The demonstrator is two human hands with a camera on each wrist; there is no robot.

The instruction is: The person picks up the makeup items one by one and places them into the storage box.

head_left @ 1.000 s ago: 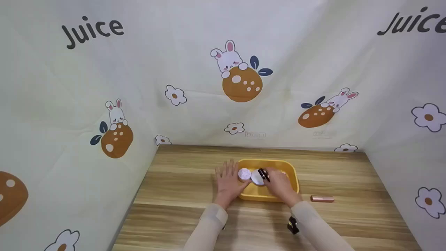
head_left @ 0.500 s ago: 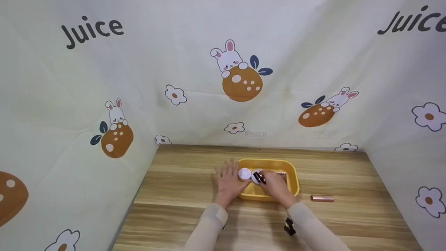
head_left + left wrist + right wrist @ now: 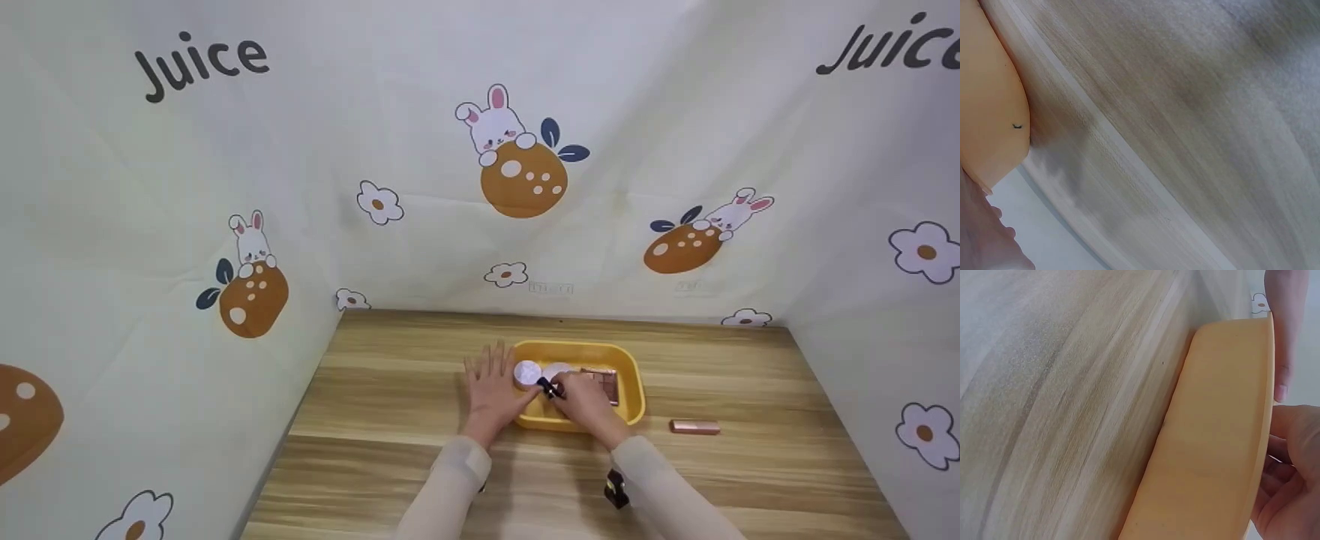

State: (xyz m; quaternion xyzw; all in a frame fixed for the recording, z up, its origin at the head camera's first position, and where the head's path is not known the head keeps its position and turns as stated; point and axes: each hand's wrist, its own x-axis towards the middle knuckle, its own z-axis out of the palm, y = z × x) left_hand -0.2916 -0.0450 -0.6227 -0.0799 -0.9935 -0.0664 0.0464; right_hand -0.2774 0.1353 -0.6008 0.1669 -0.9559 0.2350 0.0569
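A yellow tray (image 3: 635,382) stands on the table, its outer wall (image 3: 1202,422) large in the right wrist view. My left hand (image 3: 491,391) lies at the tray's left end with fingers spread and thumb over the rim. Inside the tray, my right hand (image 3: 590,403) pinches a black lipstick-like tube (image 3: 544,385) with a shiny band, close to the left thumb. Behind it lie a round white compact (image 3: 528,373) and a second pale round case (image 3: 556,369), partly covered by the right hand. A rose-brown makeup palette (image 3: 610,384) sits at the tray's right.
Right of the tray, a rose-gold stick (image 3: 694,427) lies on the wooden table (image 3: 375,420). Printed cloth walls (image 3: 420,247) enclose the table at the back and both sides. A black item (image 3: 616,489) shows under the right sleeve.
My right hand has moved left and slightly toward me inside the tray, carrying the black tube. The palette has come into sight behind it. My left hand keeps its place.
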